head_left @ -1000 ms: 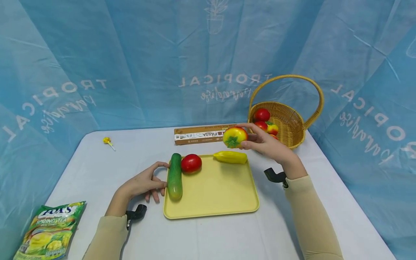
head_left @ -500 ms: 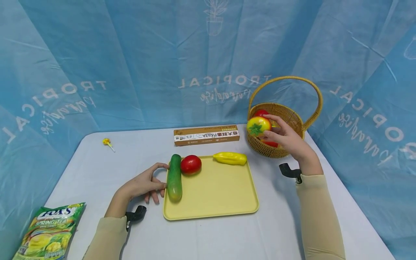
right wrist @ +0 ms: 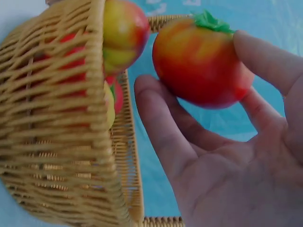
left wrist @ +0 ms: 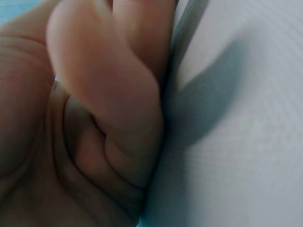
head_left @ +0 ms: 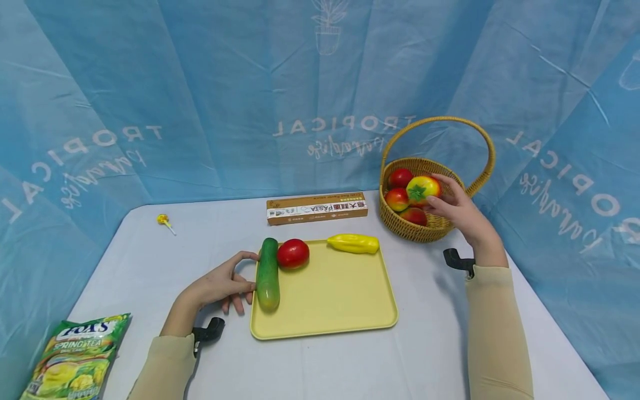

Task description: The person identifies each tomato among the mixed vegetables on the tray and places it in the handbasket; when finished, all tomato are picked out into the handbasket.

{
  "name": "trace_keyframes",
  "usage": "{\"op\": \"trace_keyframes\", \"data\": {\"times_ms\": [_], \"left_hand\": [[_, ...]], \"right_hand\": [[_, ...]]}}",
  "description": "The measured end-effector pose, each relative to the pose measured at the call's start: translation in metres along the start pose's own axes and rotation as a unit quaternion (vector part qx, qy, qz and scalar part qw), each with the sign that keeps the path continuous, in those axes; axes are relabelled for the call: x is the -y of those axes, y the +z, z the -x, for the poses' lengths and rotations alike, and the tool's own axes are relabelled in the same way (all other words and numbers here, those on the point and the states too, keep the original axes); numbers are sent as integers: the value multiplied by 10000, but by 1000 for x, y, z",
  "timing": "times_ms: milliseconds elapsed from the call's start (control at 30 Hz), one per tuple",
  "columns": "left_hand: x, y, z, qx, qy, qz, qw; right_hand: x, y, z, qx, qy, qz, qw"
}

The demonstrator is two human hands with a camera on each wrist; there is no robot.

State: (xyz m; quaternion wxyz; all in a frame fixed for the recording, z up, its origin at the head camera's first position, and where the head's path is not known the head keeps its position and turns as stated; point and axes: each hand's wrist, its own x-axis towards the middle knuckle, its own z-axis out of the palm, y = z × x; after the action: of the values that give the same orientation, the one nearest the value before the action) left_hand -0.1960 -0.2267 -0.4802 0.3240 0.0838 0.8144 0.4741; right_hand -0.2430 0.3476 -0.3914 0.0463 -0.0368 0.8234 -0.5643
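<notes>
My right hand [head_left: 462, 211] holds a red-and-yellow tomato [head_left: 421, 189] with a green leafy top between thumb and fingers, over the wicker basket's [head_left: 417, 232] opening. In the right wrist view the tomato [right wrist: 201, 66] is apart from the basket wall [right wrist: 57, 118]. Red and yellow-red fruits [head_left: 397, 199] lie in the basket. My left hand [head_left: 220, 282] rests at the left rim of the yellow tray [head_left: 330, 303], index finger and thumb touching near a green cucumber [head_left: 269, 275]. A red round fruit [head_left: 293, 254] and a yellow pepper-like piece [head_left: 353, 243] lie on the tray.
A brown pasta box [head_left: 317, 209] lies behind the tray. A yellow lollipop [head_left: 165, 222] is at the back left of the white table [head_left: 210, 233]. A green candy bag [head_left: 77, 355] lies front left. Blue curtains [head_left: 225, 100] surround the table; the basket's tall handle [head_left: 445, 118] arches upward.
My right hand has carried the tomato rightward from above the tray's back edge to the basket. My left hand, the cucumber and the tray have stayed in place.
</notes>
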Motion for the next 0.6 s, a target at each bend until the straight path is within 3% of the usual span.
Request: {"op": "trace_keyframes", "data": {"times_ms": [367,600], "left_hand": [[0,-1,1,70,49,14,10000],[2,-2,2,111,125,81,9998]], "right_hand": [[-12,-4,-5,-241,448,455,9977],[-13,-3,-5,-345,653,443,9963]]}}
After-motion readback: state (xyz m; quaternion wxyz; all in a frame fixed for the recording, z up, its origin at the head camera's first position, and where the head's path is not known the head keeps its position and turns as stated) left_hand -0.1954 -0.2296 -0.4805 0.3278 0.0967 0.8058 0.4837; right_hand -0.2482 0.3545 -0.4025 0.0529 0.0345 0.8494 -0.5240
